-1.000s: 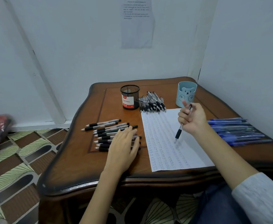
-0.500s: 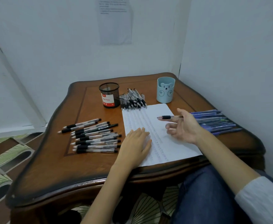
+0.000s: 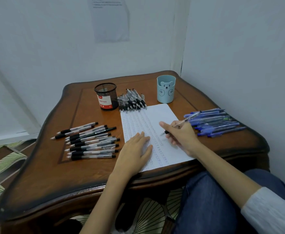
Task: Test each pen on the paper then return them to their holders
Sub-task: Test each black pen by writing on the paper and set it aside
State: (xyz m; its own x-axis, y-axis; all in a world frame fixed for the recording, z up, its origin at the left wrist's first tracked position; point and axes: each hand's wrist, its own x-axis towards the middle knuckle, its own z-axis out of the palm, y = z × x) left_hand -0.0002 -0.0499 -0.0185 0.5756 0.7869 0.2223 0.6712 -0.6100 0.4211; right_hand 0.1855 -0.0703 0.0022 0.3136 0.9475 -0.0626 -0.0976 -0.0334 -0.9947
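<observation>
A white sheet of paper [image 3: 155, 115] covered in rows of small marks lies on the wooden table [image 3: 81, 166]. My left hand [image 3: 135, 151] rests flat on the paper's left edge. My right hand [image 3: 182, 135] grips a clear pen with a black grip [image 3: 186, 119], its tip pointing down at the paper. Several black pens [image 3: 91, 141] lie in a row to the left, and another pile of black pens [image 3: 132, 100] sits behind the paper. Several blue pens [image 3: 216, 122] lie to the right. A black mesh holder [image 3: 106, 96] and a light blue bear holder [image 3: 166, 91] stand at the back.
White walls close the table in at the back and right. A printed notice [image 3: 110, 17] hangs on the back wall. Patterned floor tiles [image 3: 1, 159] show to the left. My knee in blue jeans [image 3: 211, 200] sits under the table's front right edge.
My right hand turned the pen from lying across open fingers into a writing grip and lowered its tip to the paper. My left hand slid from the black pens onto the paper.
</observation>
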